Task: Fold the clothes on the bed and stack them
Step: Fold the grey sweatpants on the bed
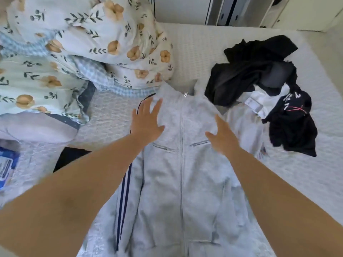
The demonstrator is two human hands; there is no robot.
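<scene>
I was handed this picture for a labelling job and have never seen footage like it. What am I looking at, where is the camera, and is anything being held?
A person wears a camera on the head, looking down at their own arms. No robot is involved. On the bed a light grey zip jacket lies spread out, front up. The left hand and right hand are open over its chest, fingers spread, holding nothing. To the right lies an unfolded heap of black clothes; to the left, flowered bedding.
</scene>
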